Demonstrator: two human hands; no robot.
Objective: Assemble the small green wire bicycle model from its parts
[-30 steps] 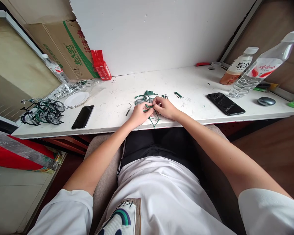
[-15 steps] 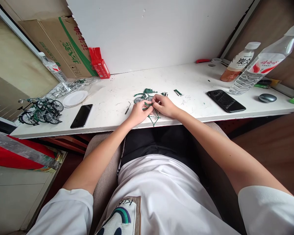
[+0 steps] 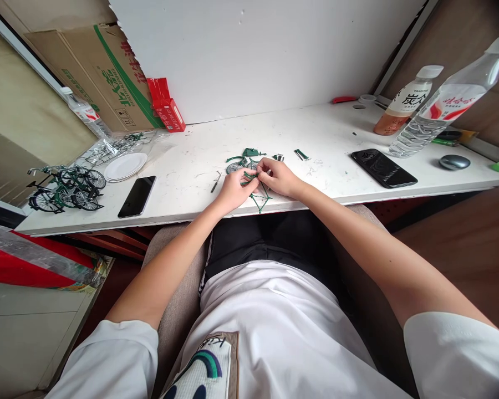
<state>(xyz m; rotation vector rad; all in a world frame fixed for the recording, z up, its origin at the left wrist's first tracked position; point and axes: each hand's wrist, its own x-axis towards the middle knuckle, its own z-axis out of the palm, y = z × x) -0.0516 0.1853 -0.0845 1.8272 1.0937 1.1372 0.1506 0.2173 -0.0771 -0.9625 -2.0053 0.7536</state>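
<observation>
Near the table's front edge, my left hand (image 3: pixel 238 188) and my right hand (image 3: pixel 279 178) meet with fingertips pinched around a green model bicycle frame (image 3: pixel 261 206). Its thin tubes hang below the fingers, and the part between the fingertips is mostly hidden. Just behind my hands lie small spoked wheels (image 3: pixel 234 167) and a dark green piece (image 3: pixel 251 152). Beyond my right hand are a small green and white part (image 3: pixel 278 157) and a slim green part (image 3: pixel 301 154). A small screwdriver-like tool (image 3: pixel 215 184) lies left of my left hand.
Assembled model bicycles (image 3: pixel 66 188) stand at the left, beside white plates (image 3: pixel 126 167) and a phone (image 3: pixel 137 197). To the right are another phone (image 3: pixel 383 168), a mouse (image 3: pixel 454 162) and two bottles (image 3: pixel 405 100). A red box (image 3: pixel 166 106) stands by the back panel.
The view has shifted slightly. Both hands keep pinching the green frame in nearly the same place, with only slight finger movement.
</observation>
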